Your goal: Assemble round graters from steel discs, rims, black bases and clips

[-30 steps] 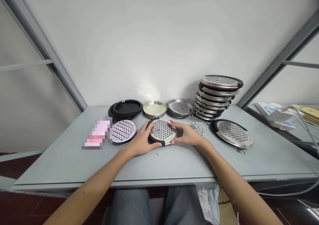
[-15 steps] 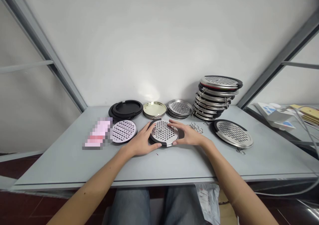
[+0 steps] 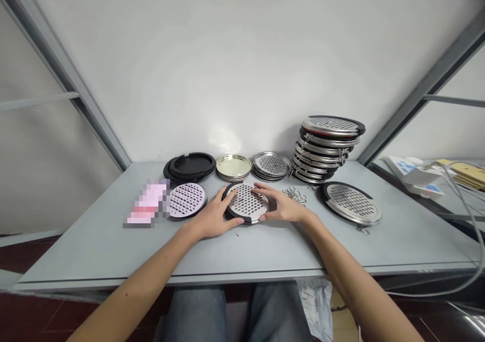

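Got the slotted disc [image 3: 248, 200] dead centre, part-ringed in black, cupped between half-open left hand [image 3: 214, 218] and right hand [image 3: 282, 205]. Can't spot clips on it; looks less finished than the clipped stack [image 3: 322, 152] at 2 o'clock. Loose clips [image 3: 295, 195] at 3.

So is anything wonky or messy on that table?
Yes, a bit. The tall stack of discs looks wonky: its edges don't line up and it seems to lean right. There's also a tiny dark speck near the table's front; I can't tell what it is.
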A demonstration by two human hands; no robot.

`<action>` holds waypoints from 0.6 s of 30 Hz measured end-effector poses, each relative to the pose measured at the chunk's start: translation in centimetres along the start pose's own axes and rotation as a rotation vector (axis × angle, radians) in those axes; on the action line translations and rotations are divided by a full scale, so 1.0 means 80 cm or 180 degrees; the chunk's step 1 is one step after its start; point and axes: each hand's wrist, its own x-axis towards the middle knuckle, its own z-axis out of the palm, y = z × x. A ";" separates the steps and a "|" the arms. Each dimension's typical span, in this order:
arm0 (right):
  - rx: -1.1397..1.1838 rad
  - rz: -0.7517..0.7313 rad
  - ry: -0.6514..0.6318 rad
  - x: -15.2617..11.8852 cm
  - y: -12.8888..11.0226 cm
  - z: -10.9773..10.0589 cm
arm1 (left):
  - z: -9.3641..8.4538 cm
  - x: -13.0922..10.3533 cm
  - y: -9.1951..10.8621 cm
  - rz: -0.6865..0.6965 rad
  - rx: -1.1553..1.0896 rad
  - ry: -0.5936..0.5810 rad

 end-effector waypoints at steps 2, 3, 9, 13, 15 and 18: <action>-0.0025 -0.0026 -0.0031 0.000 0.001 0.001 | 0.000 0.000 0.001 -0.0018 0.0057 -0.0024; -0.0057 -0.0037 -0.0036 0.000 0.001 0.002 | 0.000 -0.001 0.001 -0.0025 0.0071 -0.0031; -0.0363 -0.0035 0.0049 0.003 -0.003 0.012 | -0.001 -0.002 0.002 0.0023 0.0224 -0.0037; -0.0586 -0.0054 0.0011 0.004 -0.002 0.018 | -0.003 -0.001 0.005 0.0025 0.0425 -0.0066; -0.0639 -0.0058 -0.0030 0.003 -0.001 0.020 | -0.003 -0.001 0.007 0.0002 0.0472 -0.0078; -0.0649 -0.0061 -0.0052 0.003 -0.002 0.022 | -0.002 -0.002 0.007 0.0030 0.0479 -0.0027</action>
